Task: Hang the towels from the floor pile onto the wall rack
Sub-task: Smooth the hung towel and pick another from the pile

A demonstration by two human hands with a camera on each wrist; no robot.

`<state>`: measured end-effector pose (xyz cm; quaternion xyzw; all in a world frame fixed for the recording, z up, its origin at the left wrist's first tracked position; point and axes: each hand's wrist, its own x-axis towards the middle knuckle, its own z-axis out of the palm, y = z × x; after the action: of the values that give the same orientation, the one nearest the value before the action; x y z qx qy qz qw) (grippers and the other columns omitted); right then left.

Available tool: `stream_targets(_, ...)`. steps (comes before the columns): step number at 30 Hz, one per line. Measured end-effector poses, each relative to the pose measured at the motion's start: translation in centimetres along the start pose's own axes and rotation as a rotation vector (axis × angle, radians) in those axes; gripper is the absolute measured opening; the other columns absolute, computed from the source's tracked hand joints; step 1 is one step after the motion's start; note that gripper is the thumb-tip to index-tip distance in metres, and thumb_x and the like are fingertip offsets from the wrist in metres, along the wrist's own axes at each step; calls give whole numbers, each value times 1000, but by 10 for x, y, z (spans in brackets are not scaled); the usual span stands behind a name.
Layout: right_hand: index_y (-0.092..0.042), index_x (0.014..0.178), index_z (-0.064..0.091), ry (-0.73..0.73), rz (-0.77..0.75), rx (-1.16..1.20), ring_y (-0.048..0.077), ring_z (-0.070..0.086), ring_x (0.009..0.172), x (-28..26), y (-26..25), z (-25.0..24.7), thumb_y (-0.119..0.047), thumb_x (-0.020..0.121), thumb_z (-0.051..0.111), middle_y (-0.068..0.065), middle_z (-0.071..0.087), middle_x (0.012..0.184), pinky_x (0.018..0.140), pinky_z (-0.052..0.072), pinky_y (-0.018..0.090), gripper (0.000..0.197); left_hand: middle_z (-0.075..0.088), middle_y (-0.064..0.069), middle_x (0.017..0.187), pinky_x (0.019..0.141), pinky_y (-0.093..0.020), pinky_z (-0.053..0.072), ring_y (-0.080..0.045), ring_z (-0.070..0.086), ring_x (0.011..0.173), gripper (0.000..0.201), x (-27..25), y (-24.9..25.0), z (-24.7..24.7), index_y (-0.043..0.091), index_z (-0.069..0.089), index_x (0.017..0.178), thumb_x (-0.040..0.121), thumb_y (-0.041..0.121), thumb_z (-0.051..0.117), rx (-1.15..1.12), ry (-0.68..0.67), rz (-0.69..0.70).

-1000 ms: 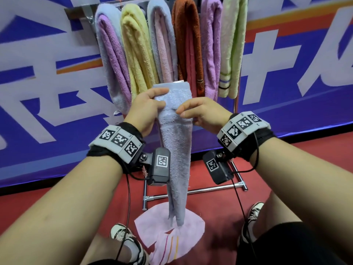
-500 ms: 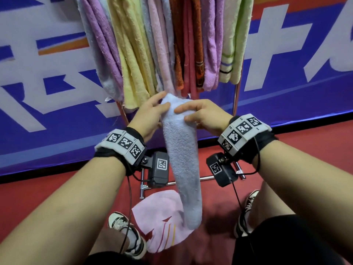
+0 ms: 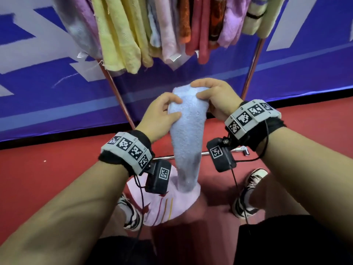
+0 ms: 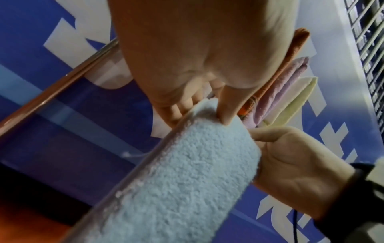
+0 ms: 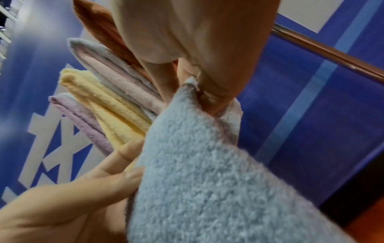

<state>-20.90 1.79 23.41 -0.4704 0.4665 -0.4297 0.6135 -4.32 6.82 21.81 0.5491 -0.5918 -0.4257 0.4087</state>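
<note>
Banner (image 3: 191, 81): we see big white strokes of large characters on the blue, cut off by the frame edges and by the towels in front of it; we cannot read any of them.
Wristbands (image 3: 127, 148): below the banner, we find only black-and-white square code markers, no letters or numbers.
Wrist camera boxes (image 3: 217, 152): below the banner, one square code marker each, nothing we can read.
</note>
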Motion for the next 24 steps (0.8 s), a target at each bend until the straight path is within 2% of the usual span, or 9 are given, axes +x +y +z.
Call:
stream_targets(1, -15, 90, 63, -15, 19, 30, 12, 56, 55, 5, 7, 0, 11, 83, 48, 4, 59, 77, 48, 43, 19, 30, 60, 9, 85, 70, -13, 42, 6, 55, 72, 35, 5, -8, 2, 25, 60, 84, 77, -9, 61, 27, 23, 5)
stream_targets(3, -16, 93, 62, -82, 54, 82, 12, 57, 61, 15, 21, -2, 8, 85, 48, 2, 59, 83, 51, 43, 21, 29, 62, 10, 86, 73, -14, 43, 3, 56, 75, 34, 14, -24, 4, 25, 64, 79, 80, -9, 61, -1, 66, -42)
stream_targets(5, -16, 92, 63, -154, 105, 141, 15, 58, 70, 23, 36, -4, 5, 87, 47, 2, 61, 86, 59, 44, 24, 27, 65, 2, 91, 77, -23, 47, -7, 60, 82, 31, 26, -39, 4, 26, 66, 83, 78, -5, 63, -91, 114, -106)
stream_targets(8, -15, 83, 68, -210, 180, 156, 17, 58, 73, 35, 60, -4, 1, 83, 51, 1, 64, 76, 70, 43, 30, 23, 66, -11, 101, 87, -35, 51, -19, 62, 93, 29, 39, -53, 4, 21, 66, 90, 67, 4, 62, -255, 159, -183)
stream_targets(13, -14, 73, 74, -364, 180, -47, 13, 63, 80, 55, 88, 12, 9, 79, 53, 0, 71, 74, 76, 48, 25, 33, 65, -11, 103, 85, -30, 54, -17, 64, 94, 29, 58, -81, -5, 7, 61, 104, 83, -12, 53, -476, 177, -246)
stream_targets(16, -13, 71, 75, -367, 182, -91, 11, 64, 78, 67, 92, 15, 14, 78, 50, 1, 71, 72, 75, 49, 21, 37, 65, -12, 103, 88, -30, 53, -18, 64, 97, 32, 72, -84, -12, 5, 61, 105, 80, -13, 52, -491, 158, -234)
stream_targets(18, -16, 69, 76, -373, 178, -102, 12, 64, 76, 72, 93, 13, 16, 79, 50, 2, 71, 70, 76, 51, 22, 42, 64, -13, 105, 89, -31, 53, -19, 64, 99, 33, 78, -83, -16, 3, 60, 107, 80, -13, 51, -506, 151, -237)
stream_targets(21, -19, 71, 76, -406, 135, -208, 14, 62, 81, 73, 96, 12, 16, 79, 54, 4, 71, 74, 86, 50, 28, 42, 64, -12, 105, 90, -32, 53, -19, 63, 99, 33, 80, -85, -20, 3, 58, 111, 85, -15, 47, -499, 163, -270)
stream_targets(24, -24, 85, 75, -427, 85, -393, 0, 60, 80, 73, 99, 14, 12, 79, 59, -14, 70, 76, 84, 47, 19, 40, 63, -12, 109, 92, -34, 52, -21, 63, 102, 34, 80, -88, -23, 4, 57, 115, 87, -12, 47, -501, 159, -294)
